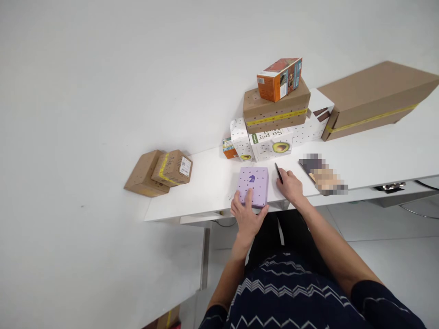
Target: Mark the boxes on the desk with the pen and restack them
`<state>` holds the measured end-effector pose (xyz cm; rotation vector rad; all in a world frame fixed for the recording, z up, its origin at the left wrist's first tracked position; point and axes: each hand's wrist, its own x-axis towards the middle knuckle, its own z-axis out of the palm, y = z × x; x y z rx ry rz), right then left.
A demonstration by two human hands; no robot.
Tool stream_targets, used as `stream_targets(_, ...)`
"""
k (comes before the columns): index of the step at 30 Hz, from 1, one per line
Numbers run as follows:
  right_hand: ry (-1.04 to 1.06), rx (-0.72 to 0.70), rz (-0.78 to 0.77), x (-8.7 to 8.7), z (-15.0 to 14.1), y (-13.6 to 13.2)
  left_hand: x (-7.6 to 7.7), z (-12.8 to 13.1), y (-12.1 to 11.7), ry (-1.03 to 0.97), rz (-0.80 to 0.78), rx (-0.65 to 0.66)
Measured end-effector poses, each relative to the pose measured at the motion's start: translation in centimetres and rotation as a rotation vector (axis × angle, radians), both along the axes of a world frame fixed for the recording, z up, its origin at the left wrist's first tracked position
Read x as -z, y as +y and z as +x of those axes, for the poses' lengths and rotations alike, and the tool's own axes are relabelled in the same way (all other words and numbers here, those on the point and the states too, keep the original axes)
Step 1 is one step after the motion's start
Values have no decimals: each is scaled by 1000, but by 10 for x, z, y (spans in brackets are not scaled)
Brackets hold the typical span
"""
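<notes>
A light purple box [259,183] with small dark dots and a darker purple emblem lies flat near the table's front edge. Spread across its near end is my left hand [247,212], with fingers on the top and left side and the thumb at the near right corner. To the right of the box, my right hand [290,186] rests low over the white table [209,183], closed around a slim black pen [278,173]. The pen's end points away from me, apart from the box.
Behind the purple box stand white avocado-print boxes [270,148], topped by a brown carton [276,112] and an orange box [279,80]. A long brown carton [377,98] is at the right. Two small cartons [147,173] sit left. A blurred flat item [324,176] lies right of my hand.
</notes>
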<state>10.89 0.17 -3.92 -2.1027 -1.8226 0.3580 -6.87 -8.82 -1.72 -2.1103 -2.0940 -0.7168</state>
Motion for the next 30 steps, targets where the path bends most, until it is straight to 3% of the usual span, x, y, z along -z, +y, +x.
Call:
stream_targets(8,-42,65,-68,-12,7,-7,3,-5,6,-47,44,22)
stream_targets(20,155,92,-28,1,23,-1,-2,12,10,34,-24,-71)
stream_targets(30,48,65,-86,-2,20,0,-9,8,10,28,-42,41)
